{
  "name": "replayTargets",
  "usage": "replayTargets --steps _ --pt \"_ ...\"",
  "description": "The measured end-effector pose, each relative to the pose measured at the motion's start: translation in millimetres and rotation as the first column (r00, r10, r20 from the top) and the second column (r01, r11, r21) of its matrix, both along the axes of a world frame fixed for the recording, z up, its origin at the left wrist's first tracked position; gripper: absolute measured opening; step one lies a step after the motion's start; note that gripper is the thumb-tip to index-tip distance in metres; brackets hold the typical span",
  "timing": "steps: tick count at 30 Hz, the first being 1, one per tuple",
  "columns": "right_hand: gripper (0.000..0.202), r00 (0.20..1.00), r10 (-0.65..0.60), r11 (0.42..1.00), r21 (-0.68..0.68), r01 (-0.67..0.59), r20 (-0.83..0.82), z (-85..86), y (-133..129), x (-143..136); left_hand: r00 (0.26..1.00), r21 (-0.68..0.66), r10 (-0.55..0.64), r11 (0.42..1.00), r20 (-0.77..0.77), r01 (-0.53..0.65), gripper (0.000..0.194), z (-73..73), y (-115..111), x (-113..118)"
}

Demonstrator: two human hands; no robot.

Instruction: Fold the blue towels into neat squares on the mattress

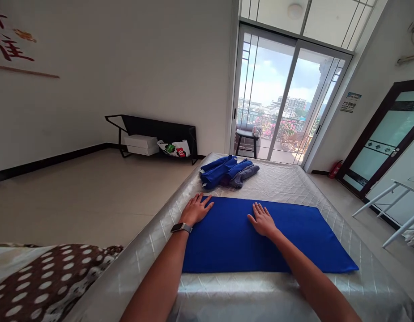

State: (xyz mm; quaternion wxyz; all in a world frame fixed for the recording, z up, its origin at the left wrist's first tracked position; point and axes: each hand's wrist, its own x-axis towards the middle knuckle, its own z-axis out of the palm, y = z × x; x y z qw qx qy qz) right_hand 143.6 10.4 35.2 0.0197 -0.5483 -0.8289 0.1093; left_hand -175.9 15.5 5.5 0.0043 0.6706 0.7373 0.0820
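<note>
White boxes (141,144), contents hidden; printed bag (175,149), contents unseen; your left grip (195,210), released, flat at the far-left corner of the blue cloth (238,239); cloth on the mattress (277,179), long axis left to right; your right grip (263,220), released, flat on it, nearer its middle.

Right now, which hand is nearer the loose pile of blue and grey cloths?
Left. The left hand lies just short of the pile; the right hand rests mid-width on the flat, rectangular blue cloth, with a wider gap to the pile.
</note>
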Motion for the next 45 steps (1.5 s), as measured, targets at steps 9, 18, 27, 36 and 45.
replayTargets --steps 9,18,27,36,45 --pt "0.069 0.913 -0.382 0.924 0.047 0.379 0.142 1.3 48 205 1.000 -0.005 -0.009 1.000 -0.010 0.009 0.060 -8.8 4 -8" --pt "0.067 0.830 -0.539 0.842 0.096 0.531 0.145 8.4 45 253 1.000 -0.031 -0.009 0.999 -0.017 0.008 0.060 -4.9 2 -8" --pt "0.067 0.981 -0.186 0.960 0.204 0.193 -0.054 12.5 -17 85 0.998 -0.026 -0.022 0.999 -0.065 0.021 0.060 -9.0 6 -8" --pt "0.082 0.992 -0.116 0.993 -0.015 0.115 -0.041 -3.5 -66 41 0.998 -0.051 -0.023 0.998 -0.055 0.020 0.062 1.0 -1 -4" --pt "0.075 0.801 -0.597 0.800 0.114 0.590 0.048 -11.8 -61 240 0.999 -0.014 -0.007 1.000 -0.032 0.006 0.064 -4.9 7 -5"
